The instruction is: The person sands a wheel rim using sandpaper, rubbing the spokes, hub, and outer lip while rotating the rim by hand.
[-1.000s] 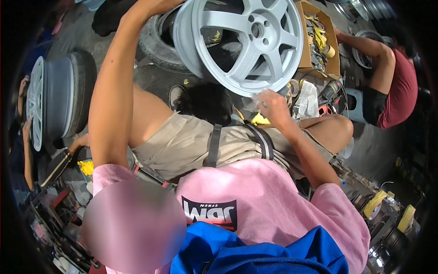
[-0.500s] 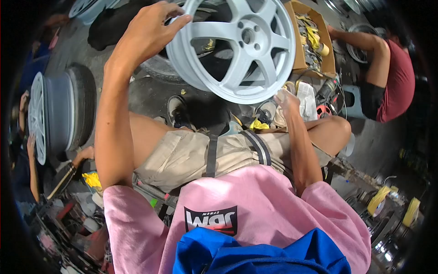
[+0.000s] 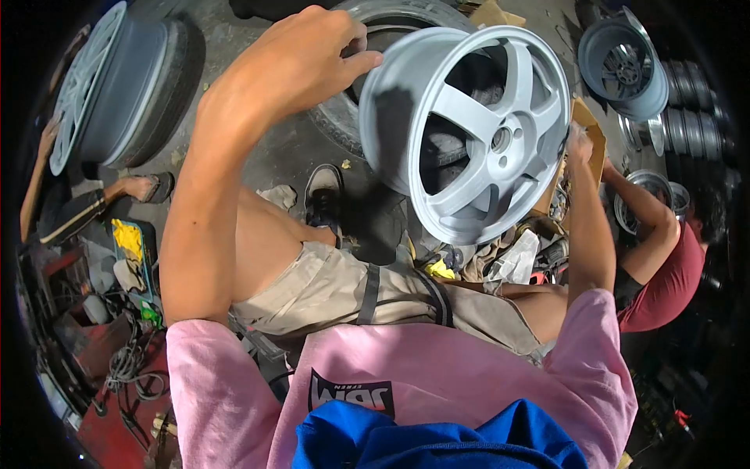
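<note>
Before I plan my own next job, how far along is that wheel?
The wheel already looks evenly pale grey, though I can't judge its finish. The left hand and right hand are at its edges. It has no tyre, so fitting one may be left.

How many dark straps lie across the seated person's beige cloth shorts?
2. One black strap crosses near the middle; the other dark strap lies to its right, toward the person's right leg. More could be hidden under the pink shirt.

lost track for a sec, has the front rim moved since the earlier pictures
Yes, to the right against the cardboard box: the rim was beside it and now hides much of it.
</note>
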`<state>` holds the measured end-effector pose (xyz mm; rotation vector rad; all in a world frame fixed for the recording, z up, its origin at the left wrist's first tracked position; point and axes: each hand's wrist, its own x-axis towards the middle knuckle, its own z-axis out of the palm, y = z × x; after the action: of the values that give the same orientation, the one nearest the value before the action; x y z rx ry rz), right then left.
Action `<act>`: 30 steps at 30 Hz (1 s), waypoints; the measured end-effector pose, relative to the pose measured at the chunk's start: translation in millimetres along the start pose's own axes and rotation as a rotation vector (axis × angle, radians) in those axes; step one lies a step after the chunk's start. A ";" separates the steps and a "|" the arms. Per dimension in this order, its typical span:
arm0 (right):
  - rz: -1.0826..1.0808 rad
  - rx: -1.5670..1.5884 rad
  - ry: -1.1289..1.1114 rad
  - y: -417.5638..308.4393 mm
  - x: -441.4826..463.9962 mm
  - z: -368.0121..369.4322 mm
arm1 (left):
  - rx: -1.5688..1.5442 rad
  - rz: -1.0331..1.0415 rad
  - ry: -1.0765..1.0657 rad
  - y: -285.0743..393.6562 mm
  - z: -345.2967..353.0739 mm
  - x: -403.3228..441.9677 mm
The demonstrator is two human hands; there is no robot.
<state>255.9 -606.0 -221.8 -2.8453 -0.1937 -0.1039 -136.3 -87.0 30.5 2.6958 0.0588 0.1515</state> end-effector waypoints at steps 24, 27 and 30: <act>-1.459 -0.085 0.006 -356.9 -166.9 -108.6 | -0.011 -0.161 -0.132 -15.1 -16.9 13.6; -1.661 -0.134 -0.061 -335.3 -194.7 -80.9 | -0.035 -0.164 -0.102 -14.7 -17.6 10.3; -2.012 -0.338 -0.210 -288.3 -260.5 -79.4 | -0.026 -0.170 -0.111 -17.8 -15.4 11.5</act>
<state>-46.8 -386.8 -89.2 -1.6093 -2.9233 -0.2093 -127.0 -63.7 37.8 2.6526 0.2501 -0.0486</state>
